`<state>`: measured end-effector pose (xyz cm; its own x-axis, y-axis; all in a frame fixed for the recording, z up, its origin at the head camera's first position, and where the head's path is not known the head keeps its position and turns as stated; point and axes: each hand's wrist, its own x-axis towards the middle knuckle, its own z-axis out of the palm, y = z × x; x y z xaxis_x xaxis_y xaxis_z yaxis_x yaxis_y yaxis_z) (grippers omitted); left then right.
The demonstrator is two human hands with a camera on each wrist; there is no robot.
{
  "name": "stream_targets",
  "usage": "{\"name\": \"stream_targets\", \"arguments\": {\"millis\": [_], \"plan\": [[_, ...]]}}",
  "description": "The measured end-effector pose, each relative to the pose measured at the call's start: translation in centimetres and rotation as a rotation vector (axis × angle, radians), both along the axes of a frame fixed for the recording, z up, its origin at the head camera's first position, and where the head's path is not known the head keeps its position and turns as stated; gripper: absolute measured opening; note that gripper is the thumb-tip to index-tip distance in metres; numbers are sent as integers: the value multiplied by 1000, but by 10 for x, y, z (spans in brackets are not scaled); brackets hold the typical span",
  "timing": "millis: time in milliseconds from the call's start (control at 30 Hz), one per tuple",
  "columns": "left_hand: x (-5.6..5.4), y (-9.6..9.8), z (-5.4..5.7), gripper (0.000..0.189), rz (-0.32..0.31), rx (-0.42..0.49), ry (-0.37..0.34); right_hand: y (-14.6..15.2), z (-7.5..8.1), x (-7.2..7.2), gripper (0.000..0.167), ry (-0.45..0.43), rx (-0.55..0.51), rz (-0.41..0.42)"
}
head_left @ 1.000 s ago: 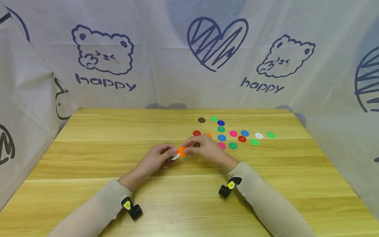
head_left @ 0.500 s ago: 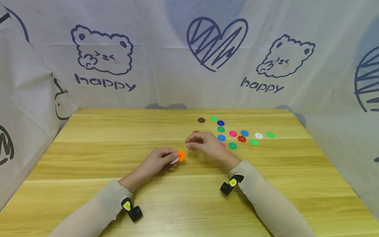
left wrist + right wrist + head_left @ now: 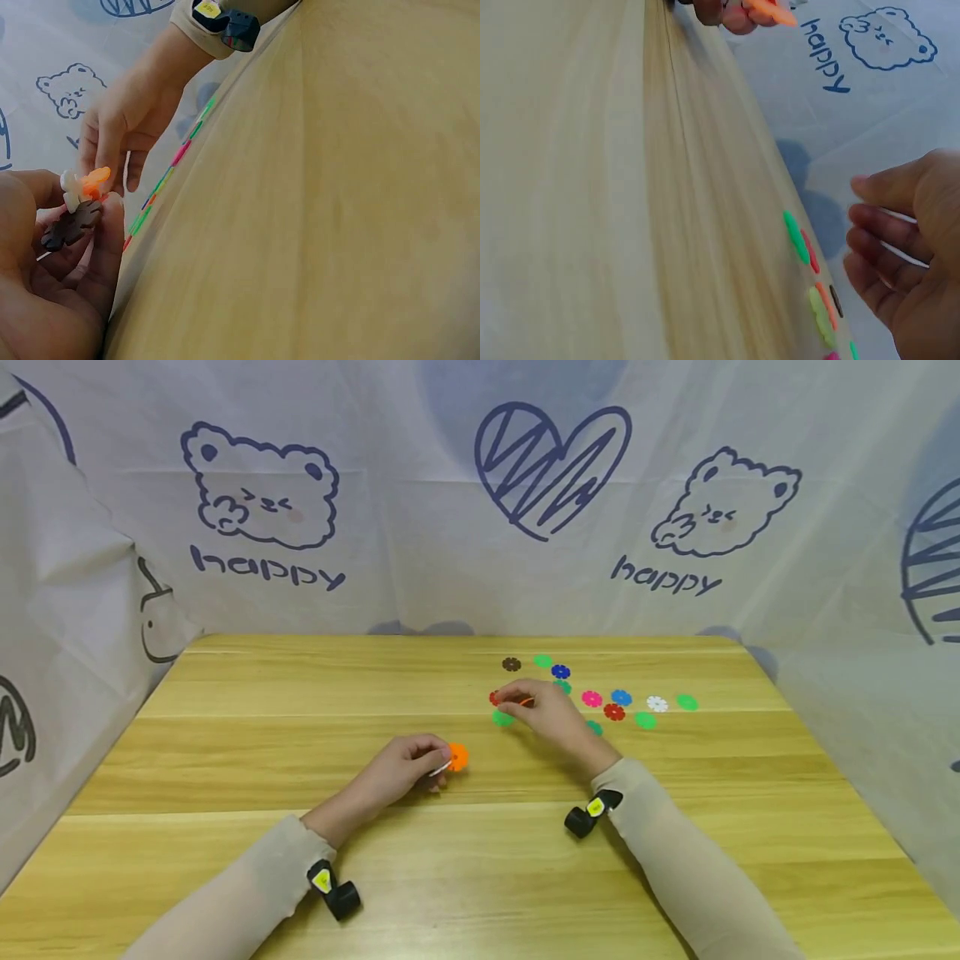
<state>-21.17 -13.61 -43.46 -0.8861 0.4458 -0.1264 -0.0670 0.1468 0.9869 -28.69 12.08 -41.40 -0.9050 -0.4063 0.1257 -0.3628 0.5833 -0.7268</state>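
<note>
My left hand [image 3: 401, 772] pinches a small joined cluster of notched plastic discs between thumb and fingers, held above the table. An orange disc [image 3: 458, 757] sticks out to the right of the fingertips, beside a white disc [image 3: 441, 768] seen edge-on. In the left wrist view a brown disc [image 3: 73, 225] also belongs to this cluster. Farther up and right, my right hand [image 3: 553, 717] hovers over loose discs with loosely bent fingers, and the right wrist view shows nothing between them. Close to its fingertips are a red disc [image 3: 493, 698] and a green disc [image 3: 502, 718]; the hand covers some others.
Several loose discs lie on the wooden table [image 3: 480, 877] at back right, among them a brown disc [image 3: 511, 664], a dark blue disc [image 3: 560, 671] and a white disc [image 3: 657, 703]. A printed cloth [image 3: 435, 527] rises behind the table's far edge.
My right hand has let go of the orange disc at the cluster and moved away, up and right, over the loose discs. The left hand stays nearly in place, still holding the cluster.
</note>
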Motion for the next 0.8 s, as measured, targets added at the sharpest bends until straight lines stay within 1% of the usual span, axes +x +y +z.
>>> {"name": "stream_targets", "arguments": {"millis": [200,333,500,633,733,800], "plan": [[1,-1,0,26,8,-5,-6,2,-5,-6,28,-6,111,-1],[0,0,-1,26,20,0,-13,2,-9,-11,31,13,205,14],[-1,0,0,26,31,0,-7,0,-9,-12,37,17,318,11],[-1,-1,1,24,34,-8,-16,-2,-7,-9,32,38,381,24],[-1,-1,0,23,35,-13,-19,-2,-7,-8,23,53,398,35],[-1,-1,0,23,38,-15,-21,-2,-7,-7,22,56,403,36]]}}
